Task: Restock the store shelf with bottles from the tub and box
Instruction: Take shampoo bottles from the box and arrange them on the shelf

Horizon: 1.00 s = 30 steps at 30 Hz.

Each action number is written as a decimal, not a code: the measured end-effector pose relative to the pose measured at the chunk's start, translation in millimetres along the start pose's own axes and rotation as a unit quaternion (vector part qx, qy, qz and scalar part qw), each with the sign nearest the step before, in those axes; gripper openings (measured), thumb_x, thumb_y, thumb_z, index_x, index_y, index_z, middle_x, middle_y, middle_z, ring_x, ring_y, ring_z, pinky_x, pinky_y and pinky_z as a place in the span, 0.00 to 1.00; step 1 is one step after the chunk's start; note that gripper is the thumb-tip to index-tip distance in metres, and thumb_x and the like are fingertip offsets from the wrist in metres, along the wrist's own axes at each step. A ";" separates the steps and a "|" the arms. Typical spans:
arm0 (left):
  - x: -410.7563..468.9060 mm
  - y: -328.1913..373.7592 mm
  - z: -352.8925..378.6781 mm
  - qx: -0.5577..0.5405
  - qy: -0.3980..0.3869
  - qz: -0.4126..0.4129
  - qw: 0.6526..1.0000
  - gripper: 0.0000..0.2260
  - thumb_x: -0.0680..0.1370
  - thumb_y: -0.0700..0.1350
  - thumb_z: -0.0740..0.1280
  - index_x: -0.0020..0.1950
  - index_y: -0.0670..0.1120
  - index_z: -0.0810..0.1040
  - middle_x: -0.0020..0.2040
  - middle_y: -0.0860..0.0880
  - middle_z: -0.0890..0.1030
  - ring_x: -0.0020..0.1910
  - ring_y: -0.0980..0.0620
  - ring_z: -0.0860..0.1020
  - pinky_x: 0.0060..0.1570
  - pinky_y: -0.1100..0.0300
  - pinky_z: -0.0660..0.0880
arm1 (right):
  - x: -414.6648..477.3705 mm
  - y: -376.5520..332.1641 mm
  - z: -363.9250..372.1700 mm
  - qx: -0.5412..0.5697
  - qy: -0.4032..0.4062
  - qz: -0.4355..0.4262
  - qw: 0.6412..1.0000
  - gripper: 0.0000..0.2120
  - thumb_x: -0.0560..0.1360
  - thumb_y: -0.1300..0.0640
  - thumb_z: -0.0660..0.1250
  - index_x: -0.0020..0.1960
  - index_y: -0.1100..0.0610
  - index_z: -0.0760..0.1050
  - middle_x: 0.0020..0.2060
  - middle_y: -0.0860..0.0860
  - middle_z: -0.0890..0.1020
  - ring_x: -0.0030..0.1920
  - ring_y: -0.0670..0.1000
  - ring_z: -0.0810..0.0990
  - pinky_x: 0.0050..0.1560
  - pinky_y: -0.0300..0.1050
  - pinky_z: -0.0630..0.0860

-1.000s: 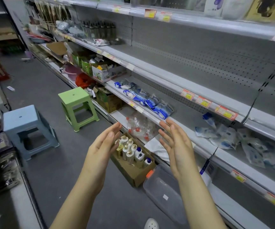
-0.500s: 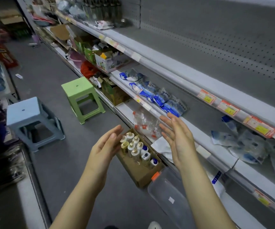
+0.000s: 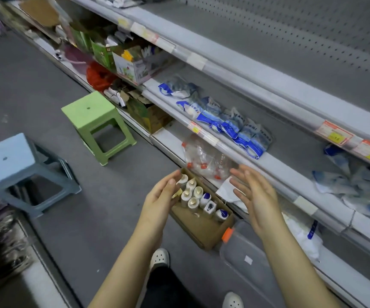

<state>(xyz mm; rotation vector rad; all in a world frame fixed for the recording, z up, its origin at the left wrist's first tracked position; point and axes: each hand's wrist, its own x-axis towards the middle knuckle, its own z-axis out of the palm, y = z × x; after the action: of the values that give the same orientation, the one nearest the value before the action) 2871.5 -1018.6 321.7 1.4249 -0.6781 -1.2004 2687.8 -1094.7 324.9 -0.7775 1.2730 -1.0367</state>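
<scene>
Head view looks down a shop aisle at 2 bare hands held apart over the floor. The left hand point(image 3: 159, 197) and the right hand point(image 3: 254, 194) are both spread wide with straight fingers, palms facing each other, holding nothing. Between them on the floor, just beside the bottom of the grey shelf point(image 3: 291, 138), lies 1 cardboard box point(image 3: 202, 233) with its bottles point(image 3: 193, 192) standing upright at the far end: 5 with gold tops and 3 with blue-and-white tops can be counted. The left fingertips overlap the box's corner, so another bottle may be hidden there, and I cannot tell whether they touch one. Touching the box's near end lies 1 clear plastic tub point(image 3: 246, 260) with an orange latch; the right forearm covers part of it and its inside is hard to make out. Blue-and-white packets point(image 3: 224, 121) lie in a loose row on the shelf, too crumpled to count. Below them, 1 clear bag point(image 3: 204, 157) holds red-capped items, blurred. Also on the floor are 1 green stool point(image 3: 97, 121), 1 blue stool point(image 3: 8, 161) and 2 white shoes point(image 3: 159, 257), the second cut off by the bottom edge.
</scene>
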 end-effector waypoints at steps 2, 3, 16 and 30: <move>31.6 3.5 -23.5 0.006 -0.011 -0.013 1.000 0.11 0.82 0.48 0.59 0.59 0.57 0.79 0.57 0.60 0.82 0.57 0.62 0.79 0.54 0.64 0.74 | 12.5 9.3 22.6 0.000 0.026 0.013 1.000 0.10 0.82 0.57 0.60 0.59 0.54 0.77 0.51 0.50 0.85 0.57 0.53 0.82 0.59 0.47 0.75; 46.1 3.7 -34.1 0.007 -0.015 -0.021 1.000 0.11 0.82 0.49 0.59 0.59 0.57 0.79 0.57 0.60 0.82 0.58 0.62 0.79 0.55 0.64 0.74 | 18.2 14.0 32.8 0.002 0.036 0.019 0.999 0.11 0.82 0.56 0.60 0.60 0.55 0.77 0.52 0.50 0.85 0.57 0.53 0.82 0.57 0.46 0.76; 139.9 -85.3 -62.2 0.087 -0.072 -0.188 0.976 0.11 0.82 0.51 0.60 0.60 0.58 0.78 0.60 0.61 0.80 0.62 0.59 0.76 0.63 0.58 0.73 | 88.2 114.5 46.8 0.040 0.188 0.092 0.977 0.13 0.81 0.57 0.61 0.63 0.59 0.75 0.53 0.52 0.84 0.56 0.54 0.82 0.57 0.47 0.76; 225.0 -242.1 -23.9 0.126 -0.066 -0.301 0.943 0.13 0.82 0.51 0.60 0.65 0.54 0.77 0.64 0.55 0.78 0.64 0.54 0.74 0.69 0.50 0.69 | 200.6 263.7 2.1 0.001 0.247 0.173 0.954 0.12 0.80 0.61 0.62 0.62 0.62 0.76 0.50 0.51 0.84 0.53 0.51 0.83 0.57 0.47 0.77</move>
<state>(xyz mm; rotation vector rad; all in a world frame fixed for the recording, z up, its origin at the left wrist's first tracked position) 2915.2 -1154.8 22.8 1.8578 -0.5086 -1.7421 2734.3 -1183.8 9.3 -0.2735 1.7589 -0.9712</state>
